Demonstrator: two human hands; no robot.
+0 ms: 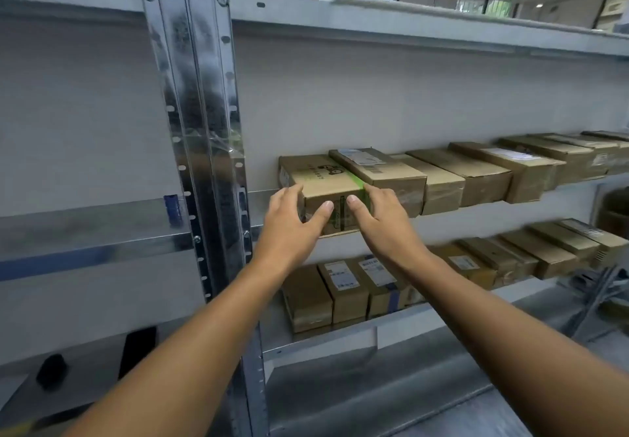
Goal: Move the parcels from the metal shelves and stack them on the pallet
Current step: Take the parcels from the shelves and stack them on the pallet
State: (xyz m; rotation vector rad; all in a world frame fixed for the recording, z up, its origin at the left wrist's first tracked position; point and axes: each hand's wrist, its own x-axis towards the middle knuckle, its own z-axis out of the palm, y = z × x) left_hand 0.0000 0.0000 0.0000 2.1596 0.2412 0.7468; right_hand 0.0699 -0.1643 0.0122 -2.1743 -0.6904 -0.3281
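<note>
A brown cardboard parcel with green tape point(321, 181) lies at the left end of a row on the middle metal shelf point(258, 196), its front end sticking out past the shelf edge. My left hand point(292, 222) holds its left front corner, fingers along the side and thumb on the front face. My right hand point(377, 218) holds the right front corner, thumb on the front face. A second parcel with a white label point(377, 169) lies right beside it. No pallet is in view.
More brown parcels point(483, 171) fill the middle shelf to the right. The lower shelf holds another row of labelled parcels point(343, 290). A steel upright post point(200, 130) stands just left of my hands. Grey shelf surfaces lie at the left and bottom.
</note>
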